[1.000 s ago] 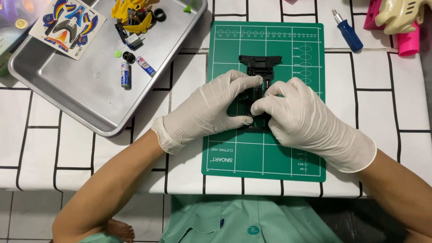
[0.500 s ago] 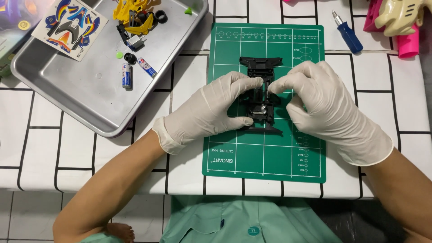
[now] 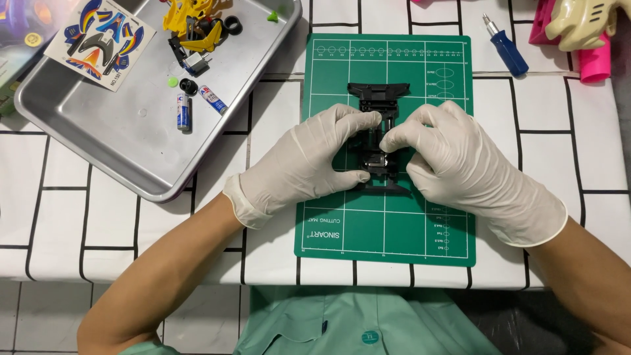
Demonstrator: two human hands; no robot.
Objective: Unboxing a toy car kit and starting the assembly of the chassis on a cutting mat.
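Note:
A black plastic toy-car chassis [image 3: 379, 125] lies lengthwise on a green cutting mat [image 3: 388, 223]. My left hand [image 3: 309, 164], in a white glove, grips its left side with thumb and fingers. From the right, my gloved right hand [image 3: 460, 167] pinches the chassis near its middle with thumb and forefinger. The chassis's middle part is partly hidden by my fingers.
A metal tray [image 3: 125, 131] at the left holds a sticker sheet [image 3: 100, 43], two small batteries [image 3: 196, 106], yellow and black parts [image 3: 197, 23]. A blue-handled screwdriver [image 3: 506, 46] and a pink and cream tool [image 3: 585, 29] lie at the back right.
My right hand has shifted from covering the chassis to pinching it with the fingertips, exposing more of the black part. The left hand has stayed on the chassis's left side.

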